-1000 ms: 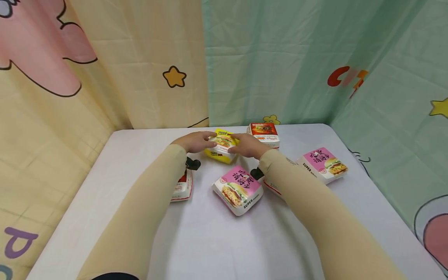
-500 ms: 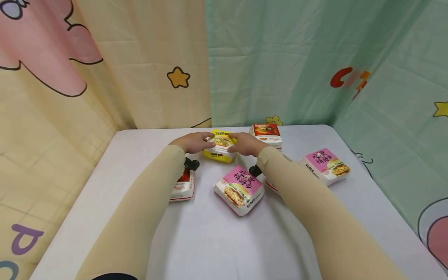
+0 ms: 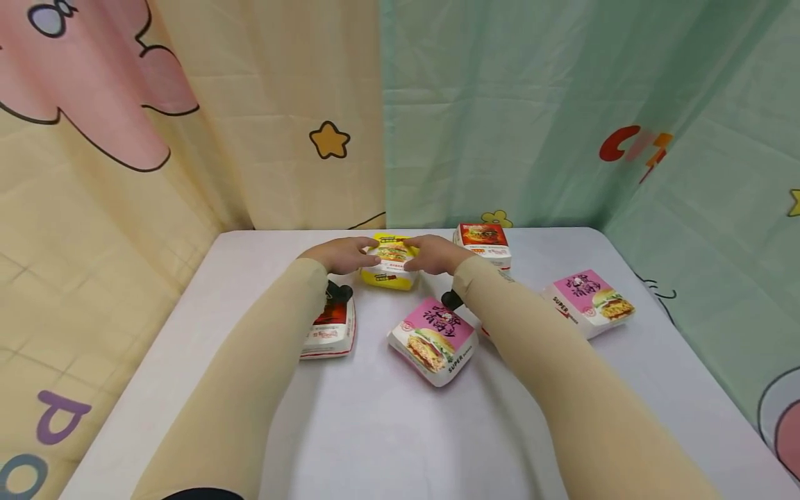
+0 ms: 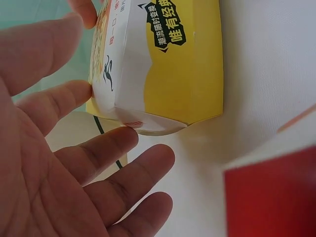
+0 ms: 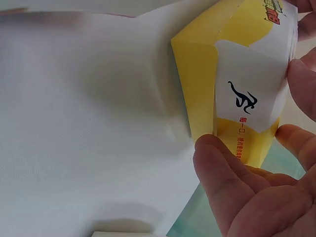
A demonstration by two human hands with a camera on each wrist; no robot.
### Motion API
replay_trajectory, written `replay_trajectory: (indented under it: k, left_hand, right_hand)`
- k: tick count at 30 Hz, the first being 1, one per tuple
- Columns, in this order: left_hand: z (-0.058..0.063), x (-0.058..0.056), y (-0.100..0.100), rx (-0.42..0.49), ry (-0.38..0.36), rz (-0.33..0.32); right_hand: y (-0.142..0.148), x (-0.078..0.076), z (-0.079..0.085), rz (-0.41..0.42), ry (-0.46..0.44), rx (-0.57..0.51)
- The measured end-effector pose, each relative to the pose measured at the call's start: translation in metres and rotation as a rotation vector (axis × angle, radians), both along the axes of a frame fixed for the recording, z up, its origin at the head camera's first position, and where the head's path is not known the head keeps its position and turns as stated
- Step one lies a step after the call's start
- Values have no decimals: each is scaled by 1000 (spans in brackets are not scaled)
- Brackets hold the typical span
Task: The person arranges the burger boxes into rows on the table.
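Both hands flank a yellow-and-white burger box (image 3: pixel 389 279) near the far edge of the table. My left hand (image 3: pixel 340 255) is on its left side, fingers spread. In the left wrist view, fingertips (image 4: pixel 81 91) meet the box's top edge and the other fingers lie beside its corner. My right hand (image 3: pixel 437 255) is on the right side. The right wrist view shows its fingertips (image 5: pixel 207 143) against the side and upper edges of the box. The box sits flat, its burger picture facing up, partly covered by the fingers.
Nearer me lie a pink-topped burger box (image 3: pixel 437 333) and a red-topped box (image 3: pixel 328 333), partly behind the left sleeve. Another red-topped box (image 3: pixel 484 243) stands at the back right, a pink one (image 3: pixel 590 298) on the right. The right sleeve mostly hides a further box. Curtains surround the table.
The yellow box and both hands have shifted slightly left relative to the other boxes. The whole head view has drifted a little to the right.
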State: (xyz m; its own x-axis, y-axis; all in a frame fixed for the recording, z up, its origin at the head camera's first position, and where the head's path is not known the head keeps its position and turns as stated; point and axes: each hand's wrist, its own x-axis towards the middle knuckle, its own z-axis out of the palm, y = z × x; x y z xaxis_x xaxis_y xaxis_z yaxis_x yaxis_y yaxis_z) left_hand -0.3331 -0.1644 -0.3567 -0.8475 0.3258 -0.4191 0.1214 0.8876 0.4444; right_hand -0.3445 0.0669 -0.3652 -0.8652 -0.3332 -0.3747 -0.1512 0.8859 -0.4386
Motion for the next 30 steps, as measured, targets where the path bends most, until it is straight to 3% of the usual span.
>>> replay_trajectory:
  k: [20, 30]
  left_hand:
    - [2, 3, -25, -76, 37, 35]
    - [6, 5, -39, -93, 16, 71]
  right_hand:
    - [-30, -10, 2, 112, 52, 84]
    - [-48, -10, 7, 158, 61, 78]
